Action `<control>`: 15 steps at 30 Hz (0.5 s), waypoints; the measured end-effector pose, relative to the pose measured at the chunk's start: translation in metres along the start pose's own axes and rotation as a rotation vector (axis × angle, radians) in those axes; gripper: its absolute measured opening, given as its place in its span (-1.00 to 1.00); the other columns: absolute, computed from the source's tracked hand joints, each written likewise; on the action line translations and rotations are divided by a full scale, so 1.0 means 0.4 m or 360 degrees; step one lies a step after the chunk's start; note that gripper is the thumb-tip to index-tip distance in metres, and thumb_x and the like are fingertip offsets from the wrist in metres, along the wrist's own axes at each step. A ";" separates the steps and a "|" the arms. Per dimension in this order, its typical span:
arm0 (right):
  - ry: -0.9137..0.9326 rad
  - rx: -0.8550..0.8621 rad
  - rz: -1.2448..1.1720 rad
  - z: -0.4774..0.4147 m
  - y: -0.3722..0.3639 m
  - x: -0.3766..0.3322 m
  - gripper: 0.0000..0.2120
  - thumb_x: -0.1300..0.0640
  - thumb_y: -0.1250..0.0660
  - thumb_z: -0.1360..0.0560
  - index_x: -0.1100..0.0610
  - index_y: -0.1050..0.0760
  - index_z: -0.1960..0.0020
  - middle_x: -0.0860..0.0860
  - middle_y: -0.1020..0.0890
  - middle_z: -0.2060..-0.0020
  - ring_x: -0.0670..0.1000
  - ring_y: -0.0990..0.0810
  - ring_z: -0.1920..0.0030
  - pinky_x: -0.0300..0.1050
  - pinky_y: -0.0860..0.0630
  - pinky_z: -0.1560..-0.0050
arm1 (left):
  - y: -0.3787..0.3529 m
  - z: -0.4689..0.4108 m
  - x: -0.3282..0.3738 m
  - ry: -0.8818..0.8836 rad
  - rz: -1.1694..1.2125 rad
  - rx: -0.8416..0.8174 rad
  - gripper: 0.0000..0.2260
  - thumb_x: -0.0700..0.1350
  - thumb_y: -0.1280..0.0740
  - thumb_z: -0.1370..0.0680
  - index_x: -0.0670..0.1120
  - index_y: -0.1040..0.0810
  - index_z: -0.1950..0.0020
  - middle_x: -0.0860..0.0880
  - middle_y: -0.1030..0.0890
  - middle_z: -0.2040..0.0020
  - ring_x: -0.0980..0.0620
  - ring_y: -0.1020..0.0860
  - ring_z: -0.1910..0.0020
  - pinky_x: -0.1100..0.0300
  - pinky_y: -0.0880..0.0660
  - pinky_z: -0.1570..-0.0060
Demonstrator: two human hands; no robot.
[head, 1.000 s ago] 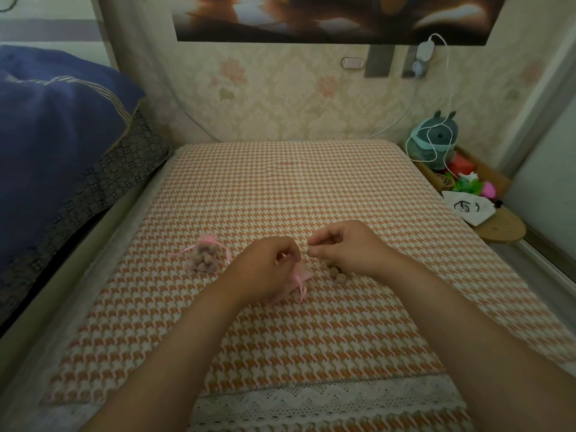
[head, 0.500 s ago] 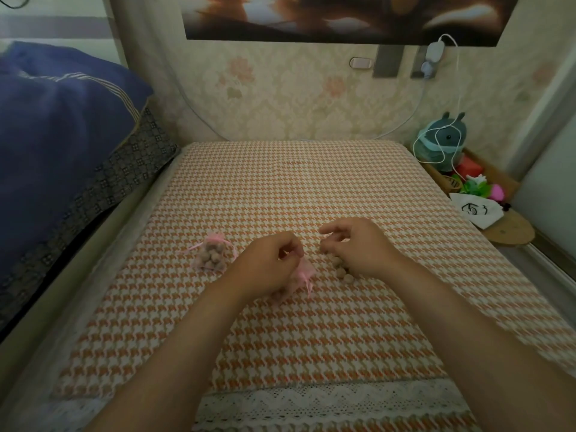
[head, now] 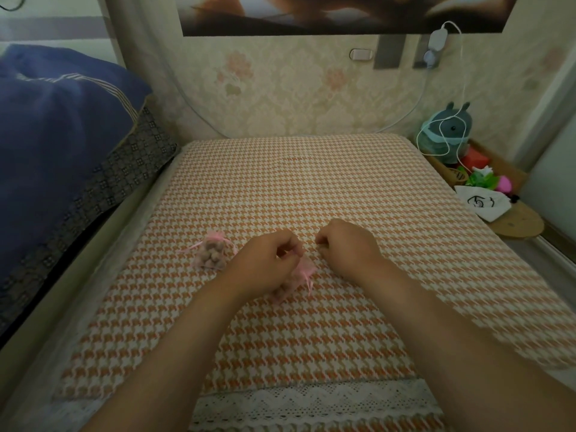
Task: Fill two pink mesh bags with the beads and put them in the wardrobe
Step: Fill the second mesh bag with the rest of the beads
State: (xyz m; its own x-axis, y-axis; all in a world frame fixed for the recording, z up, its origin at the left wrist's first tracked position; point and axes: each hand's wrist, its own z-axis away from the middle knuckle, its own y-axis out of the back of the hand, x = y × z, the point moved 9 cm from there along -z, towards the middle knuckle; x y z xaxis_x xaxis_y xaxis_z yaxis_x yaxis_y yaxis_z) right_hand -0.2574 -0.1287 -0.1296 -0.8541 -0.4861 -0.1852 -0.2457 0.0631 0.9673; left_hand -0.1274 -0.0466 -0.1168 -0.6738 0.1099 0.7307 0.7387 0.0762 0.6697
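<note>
Left grip [head: 265,263] seems to pinch the pink mesh bag [head: 300,271] just beneath it; right grip [head: 346,247] curls beside, and I can't tell what it holds.

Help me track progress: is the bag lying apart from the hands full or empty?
Full. The bag bulges with brown beads showing through its mesh; its neck is gathered.

An orange-and-white houndstooth cloth [head: 296,188] fills the centre, edged with white lace [head: 311,400] at the bottom. A pink mesh bag [head: 218,243] left of centre shows brown beads [head: 213,259]; a second pink bag [head: 304,269] lies at centre. Navy bedding [head: 56,135] fills the upper left, cream floral wallpaper [head: 280,88] the top.
</note>
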 end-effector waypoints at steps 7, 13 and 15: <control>-0.0123 -0.0055 -0.0295 0.014 0.008 0.007 -0.79 0.06 -0.34 -0.58 -0.01 -0.65 -0.18 -0.06 -0.68 -0.09 -0.01 -0.64 -0.05 -0.06 -0.59 -0.03 | 0.004 0.000 -0.004 0.0009 0.0021 0.0000 -0.83 -0.16 -0.30 -0.59 0.10 -0.60 0.09 0.13 -0.65 0.08 0.14 -0.60 0.04 0.02 -0.59 -0.02; -0.0272 -0.0159 -0.1336 0.035 0.049 -0.003 -0.91 0.09 -0.55 -0.45 -0.05 -0.68 0.08 -0.11 -0.72 0.16 -0.16 -0.69 0.11 -0.30 -0.53 0.13 | 0.012 0.000 0.004 0.0014 0.0000 -0.0004 -0.87 -0.13 -0.29 -0.61 0.07 -0.60 0.04 0.12 -0.63 0.06 0.14 -0.58 0.04 0.19 -0.53 0.07; -0.0243 -0.0222 -0.1381 0.047 0.049 -0.018 -0.90 0.11 -0.57 -0.42 0.01 -0.71 0.08 -0.07 -0.73 0.19 -0.14 -0.70 0.11 -0.30 -0.55 0.11 | 0.013 -0.001 0.006 0.0015 -0.0003 -0.0004 -0.88 -0.12 -0.30 -0.61 0.07 -0.59 0.05 0.11 -0.62 0.08 0.12 -0.57 0.06 0.17 -0.53 0.08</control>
State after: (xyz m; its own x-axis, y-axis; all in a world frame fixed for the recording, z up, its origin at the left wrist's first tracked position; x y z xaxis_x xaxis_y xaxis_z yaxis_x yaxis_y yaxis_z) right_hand -0.2649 -0.1076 -0.1125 -0.4475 -0.1911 -0.8736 -0.7848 -0.3844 0.4861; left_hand -0.1253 -0.0466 -0.1117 -0.6753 0.1004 0.7307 0.7374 0.0740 0.6713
